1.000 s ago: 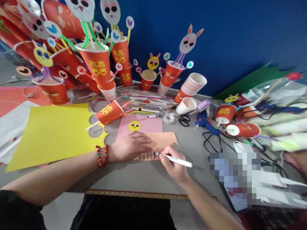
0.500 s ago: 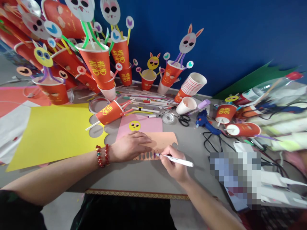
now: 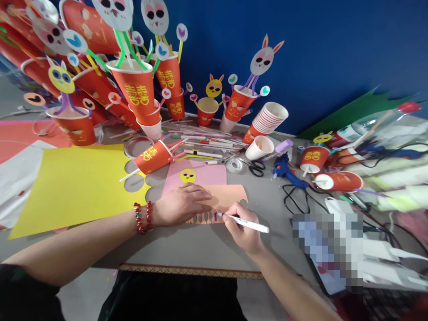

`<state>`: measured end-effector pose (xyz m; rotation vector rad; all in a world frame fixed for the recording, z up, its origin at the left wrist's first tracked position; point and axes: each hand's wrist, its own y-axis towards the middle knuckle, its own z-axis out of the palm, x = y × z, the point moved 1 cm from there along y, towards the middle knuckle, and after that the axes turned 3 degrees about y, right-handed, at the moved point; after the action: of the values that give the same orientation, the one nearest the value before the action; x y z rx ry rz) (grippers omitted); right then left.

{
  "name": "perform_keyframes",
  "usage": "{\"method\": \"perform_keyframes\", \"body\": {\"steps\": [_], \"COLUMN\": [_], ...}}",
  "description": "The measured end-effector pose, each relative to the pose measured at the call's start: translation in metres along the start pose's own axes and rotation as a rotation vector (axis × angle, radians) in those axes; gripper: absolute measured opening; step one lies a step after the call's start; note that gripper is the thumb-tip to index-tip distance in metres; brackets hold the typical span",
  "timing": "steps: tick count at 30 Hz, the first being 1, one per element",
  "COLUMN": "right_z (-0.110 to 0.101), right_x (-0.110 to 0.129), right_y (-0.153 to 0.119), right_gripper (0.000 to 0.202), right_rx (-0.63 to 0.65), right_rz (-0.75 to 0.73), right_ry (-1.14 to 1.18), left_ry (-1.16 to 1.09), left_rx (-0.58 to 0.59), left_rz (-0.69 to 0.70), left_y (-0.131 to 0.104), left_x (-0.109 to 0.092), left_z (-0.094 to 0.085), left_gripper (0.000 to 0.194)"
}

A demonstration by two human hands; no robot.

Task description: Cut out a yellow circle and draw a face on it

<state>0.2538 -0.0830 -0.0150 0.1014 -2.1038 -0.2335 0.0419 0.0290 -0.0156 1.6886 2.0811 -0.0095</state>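
My right hand (image 3: 243, 227) is closed round a white marker (image 3: 249, 224), whose purple tip touches the lower edge of an orange paper sheet (image 3: 230, 192). Small purple marks and a row of cut-out holes show along that edge. My left hand (image 3: 182, 203) lies flat on the sheet, fingers extended to the right, holding nothing. Beneath the orange sheet is a pink sheet (image 3: 207, 173), and on it rests a yellow paper circle (image 3: 187, 175) with a drawn face.
At the left lies a large yellow sheet (image 3: 76, 183). Red cups with paper figures (image 3: 135, 91) stand behind it. Beyond my hands are loose pens (image 3: 207, 143), scissors (image 3: 257, 167) and tape (image 3: 234, 165). A blue glue gun (image 3: 289, 171) with black cable lies to the right.
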Motion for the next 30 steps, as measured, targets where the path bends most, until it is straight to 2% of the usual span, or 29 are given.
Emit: {"method": "perform_keyframes", "body": {"steps": [14,30], "right_z": [-0.0002,-0.0010], "right_x": [-0.0013,-0.0003], "right_y": [-0.0001,-0.0005], "right_gripper": [0.022,0.022], "right_rx": [0.008,0.030], "right_rz": [-0.020,-0.016], "right_ry": [-0.021,0.026], "left_ry": [0.000,0.008], "left_rx": [-0.019,0.015], "left_rz": [0.010,0.002], "left_y": [0.0002,0.0004], "left_x": [0.0003,-0.0001], "left_z": [-0.0004,-0.0004], "left_gripper": [0.035,0.039]}}
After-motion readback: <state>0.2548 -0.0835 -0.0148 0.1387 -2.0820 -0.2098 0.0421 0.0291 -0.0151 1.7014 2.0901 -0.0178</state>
